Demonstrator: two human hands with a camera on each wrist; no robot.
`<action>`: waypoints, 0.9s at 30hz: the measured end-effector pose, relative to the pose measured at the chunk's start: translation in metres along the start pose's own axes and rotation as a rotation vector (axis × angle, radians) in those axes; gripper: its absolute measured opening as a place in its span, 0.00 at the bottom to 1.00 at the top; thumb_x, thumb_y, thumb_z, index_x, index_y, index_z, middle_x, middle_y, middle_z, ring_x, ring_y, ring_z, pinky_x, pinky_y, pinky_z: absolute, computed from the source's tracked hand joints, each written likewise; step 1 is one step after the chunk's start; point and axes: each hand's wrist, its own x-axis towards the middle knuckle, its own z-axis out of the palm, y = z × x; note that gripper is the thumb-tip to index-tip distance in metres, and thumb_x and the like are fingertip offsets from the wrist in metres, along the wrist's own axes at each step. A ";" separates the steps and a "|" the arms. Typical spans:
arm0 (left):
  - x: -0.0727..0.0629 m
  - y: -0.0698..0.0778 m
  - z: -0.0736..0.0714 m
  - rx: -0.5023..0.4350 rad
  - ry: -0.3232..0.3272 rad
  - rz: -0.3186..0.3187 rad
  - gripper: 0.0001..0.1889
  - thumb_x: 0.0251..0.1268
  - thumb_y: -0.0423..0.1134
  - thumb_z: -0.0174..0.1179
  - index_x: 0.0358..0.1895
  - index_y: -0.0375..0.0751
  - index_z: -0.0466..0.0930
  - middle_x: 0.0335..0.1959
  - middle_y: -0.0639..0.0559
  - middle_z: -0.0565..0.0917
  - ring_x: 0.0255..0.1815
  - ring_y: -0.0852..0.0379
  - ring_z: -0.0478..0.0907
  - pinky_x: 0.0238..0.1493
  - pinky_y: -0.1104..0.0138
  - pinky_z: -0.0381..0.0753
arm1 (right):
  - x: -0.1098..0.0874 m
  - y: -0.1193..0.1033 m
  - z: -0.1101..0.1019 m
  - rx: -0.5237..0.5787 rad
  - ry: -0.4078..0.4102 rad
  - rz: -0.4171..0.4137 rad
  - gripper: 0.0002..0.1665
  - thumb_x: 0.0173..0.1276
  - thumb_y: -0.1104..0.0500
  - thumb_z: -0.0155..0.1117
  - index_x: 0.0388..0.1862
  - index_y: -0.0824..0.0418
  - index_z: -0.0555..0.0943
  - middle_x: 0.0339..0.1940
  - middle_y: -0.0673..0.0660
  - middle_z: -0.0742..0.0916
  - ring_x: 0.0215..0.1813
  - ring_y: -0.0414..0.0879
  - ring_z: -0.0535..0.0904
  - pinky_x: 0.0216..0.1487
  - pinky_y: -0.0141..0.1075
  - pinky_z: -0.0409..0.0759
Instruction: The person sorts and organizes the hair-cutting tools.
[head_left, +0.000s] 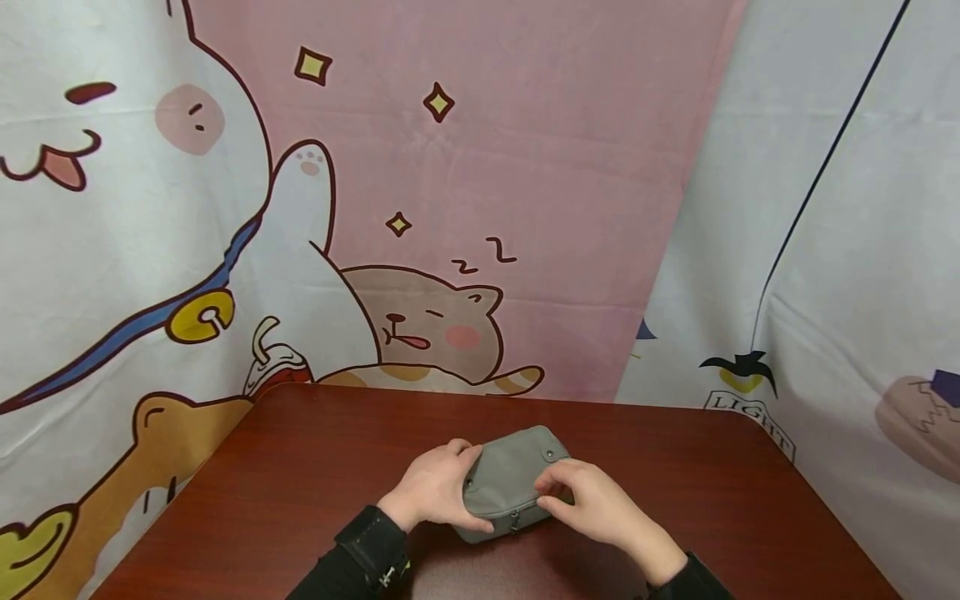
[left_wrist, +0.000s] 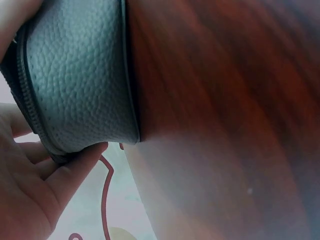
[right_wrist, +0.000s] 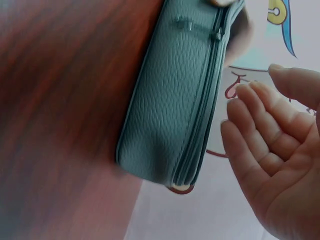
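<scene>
A grey-green zippered pouch point(head_left: 517, 471) of pebbled, leather-like material lies on the brown table. A snap stud shows near each end of its top, and a zipper pull point(right_wrist: 197, 26) hangs at the front side. My left hand point(head_left: 438, 486) grips the pouch's left end, thumb along the front edge and fingers at the back. Part of that hand point(left_wrist: 30, 185) curves round the pouch's end in the left wrist view. Over the right end hovers my right hand point(head_left: 592, 504), fingers loosely bent. In the right wrist view a gap separates this hand from the pouch.
The dark reddish-brown table point(head_left: 345, 433) stretches around the pouch. Behind it hangs a cloth point(head_left: 540, 208) printed with cartoon animals and stars. Dark sleeves cover both wrists.
</scene>
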 end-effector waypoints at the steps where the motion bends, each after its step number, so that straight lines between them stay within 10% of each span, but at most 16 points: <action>1: 0.000 -0.001 0.000 0.002 0.001 0.005 0.57 0.33 0.75 0.71 0.68 0.42 0.72 0.55 0.47 0.77 0.47 0.55 0.79 0.44 0.62 0.81 | 0.001 0.002 -0.001 -0.008 0.017 -0.011 0.05 0.68 0.59 0.69 0.41 0.56 0.83 0.38 0.45 0.84 0.39 0.34 0.78 0.39 0.38 0.81; 10: -0.001 -0.004 0.002 -0.031 0.002 0.020 0.60 0.31 0.78 0.69 0.70 0.42 0.70 0.56 0.48 0.76 0.49 0.56 0.78 0.46 0.63 0.80 | 0.013 0.015 -0.004 -0.138 0.077 -0.066 0.11 0.66 0.59 0.70 0.46 0.57 0.83 0.44 0.47 0.84 0.47 0.44 0.79 0.47 0.42 0.80; 20: -0.002 -0.005 0.004 -0.050 0.010 0.021 0.61 0.31 0.78 0.69 0.70 0.41 0.69 0.57 0.48 0.75 0.49 0.56 0.77 0.47 0.64 0.80 | 0.034 0.035 -0.004 -0.268 -0.160 -0.092 0.58 0.50 0.35 0.77 0.73 0.63 0.67 0.74 0.59 0.69 0.74 0.58 0.61 0.66 0.56 0.67; 27: -0.001 -0.004 0.004 -0.043 0.001 0.015 0.60 0.32 0.77 0.70 0.70 0.41 0.69 0.57 0.48 0.76 0.49 0.57 0.77 0.46 0.64 0.80 | 0.048 0.039 -0.005 -0.336 -0.239 -0.094 0.73 0.39 0.29 0.79 0.78 0.62 0.59 0.78 0.60 0.61 0.78 0.59 0.53 0.72 0.57 0.56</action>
